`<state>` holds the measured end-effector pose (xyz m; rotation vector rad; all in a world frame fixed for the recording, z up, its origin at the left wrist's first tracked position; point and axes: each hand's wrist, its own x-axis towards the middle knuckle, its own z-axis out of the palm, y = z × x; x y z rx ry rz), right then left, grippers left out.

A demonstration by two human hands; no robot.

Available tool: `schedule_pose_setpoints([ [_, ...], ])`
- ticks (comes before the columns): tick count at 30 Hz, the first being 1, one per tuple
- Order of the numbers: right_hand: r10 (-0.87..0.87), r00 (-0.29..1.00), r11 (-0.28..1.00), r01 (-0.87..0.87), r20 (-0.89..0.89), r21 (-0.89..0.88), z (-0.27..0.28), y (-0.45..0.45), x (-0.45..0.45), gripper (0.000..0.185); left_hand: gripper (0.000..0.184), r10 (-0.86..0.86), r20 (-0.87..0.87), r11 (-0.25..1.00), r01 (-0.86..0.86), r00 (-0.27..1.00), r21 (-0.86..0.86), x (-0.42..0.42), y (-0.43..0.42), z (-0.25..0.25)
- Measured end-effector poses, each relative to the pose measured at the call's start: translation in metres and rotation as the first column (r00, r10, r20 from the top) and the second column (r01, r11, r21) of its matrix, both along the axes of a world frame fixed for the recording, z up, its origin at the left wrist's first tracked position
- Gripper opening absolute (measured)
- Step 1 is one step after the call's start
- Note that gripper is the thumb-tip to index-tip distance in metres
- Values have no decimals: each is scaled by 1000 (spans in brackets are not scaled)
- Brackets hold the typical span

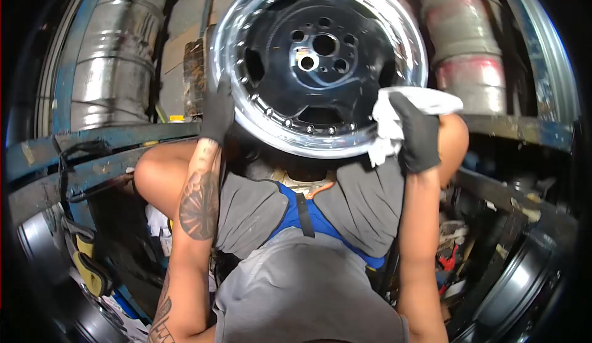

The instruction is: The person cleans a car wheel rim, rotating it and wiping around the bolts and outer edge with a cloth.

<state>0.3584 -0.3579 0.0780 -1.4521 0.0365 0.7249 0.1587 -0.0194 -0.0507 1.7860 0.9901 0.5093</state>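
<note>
A wheel rim (364, 53) with a polished silver lip and a glossy black centre stands tilted in front of my knees. Bolts run around its inner edge, and several round holes circle the centre bore. My left hand (217, 110), in a black glove, grips the rim at its lower left edge; part of the fingers is hidden behind the lip. In my right hand (417, 134), also gloved in black, a white cloth (425, 101) is bunched up. That cloth lies against the lower right of the lip, with one end hanging down.
Blue metal frame beams (123, 138) run across on both sides of my legs. Stacked metal drums (114, 65) stand at the left, and more drums (465, 47) at the right. Another wheel rim (515, 290) is at the lower right. Yellow-and-black gloves (91, 263) hang at the left.
</note>
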Motion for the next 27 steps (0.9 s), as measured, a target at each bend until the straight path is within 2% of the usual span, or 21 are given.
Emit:
schedule_pose_setpoints([
  [1,-78,992,992,86,96,-87,-8,5,7,20,49,11,82,962,12,997,-274,-6,-21,19],
  [2,-152,970,985,164,191,-47,-18,6,20,22,46,154,159,882,-63,975,-466,-11,-40,15],
  [3,-194,959,970,219,207,-105,-23,5,38,25,45,209,120,834,-113,971,-540,-19,-52,5],
  [4,-226,949,951,264,221,-161,-24,3,50,28,39,218,15,747,-157,976,-646,-21,-69,24],
  [5,-173,946,912,259,273,-319,-22,5,50,30,34,202,16,570,-105,979,-815,-28,-81,23],
  [6,-109,945,845,252,310,-471,-21,9,46,32,36,179,72,555,-40,981,-831,-24,-103,48],
  [7,-37,942,752,246,333,-612,-22,12,40,34,46,-27,56,469,62,998,-881,-35,-106,38],
  [8,137,858,821,180,494,-542,-29,8,24,27,55,-277,-92,255,-19,956,-967,-43,-108,29],
  [9,267,715,879,94,646,-468,-36,5,9,21,65,-505,-24,329,167,863,-929,-37,-128,46],
  [10,272,543,951,-28,794,-307,-38,2,-5,17,71,-757,-18,342,372,654,-863,-33,-143,47],
  [12,527,228,847,-221,819,-483,-26,-2,-27,16,65,-956,-11,258,822,293,-507,-33,-161,31],
  [14,476,396,869,-348,785,-351,-26,3,-45,12,56,-959,-275,152,940,66,-305,-27,-174,25],
  [15,456,602,888,-360,656,-286,-28,9,-53,11,52,-907,-420,73,976,-20,-205,-23,-177,22],
  [16,422,768,907,-357,482,-224,-27,15,-58,11,50,-893,-449,139,969,34,-203,-20,-180,18],
  [17,476,772,880,-411,421,-240,-24,22,-54,13,48,-875,-477,206,958,88,-202,-18,-183,14],
  [18,533,731,846,-442,426,-299,-27,28,-51,13,46,-853,-503,271,941,138,-202,-18,-184,7],
  [21,711,590,695,-505,382,-512,-30,44,-47,12,48,-873,-430,320,935,228,-153,-13,-183,-1],
  [24,679,578,728,-444,454,-523,-36,51,-53,13,41,-856,-367,418,905,365,-74,-5,-196,-5],
  [25,658,653,728,-427,374,-536,-37,52,-56,12,36,-840,-356,458,887,410,-58,-4,-202,-6],
  [26,696,605,691,-420,386,-588,-38,54,-58,12,31,-823,-345,493,869,451,-42,-2,-207,-7],
  [27,731,555,654,-406,396,-639,-38,57,-61,12,35,-872,-349,418,893,344,-165,4,-208,-7],
])
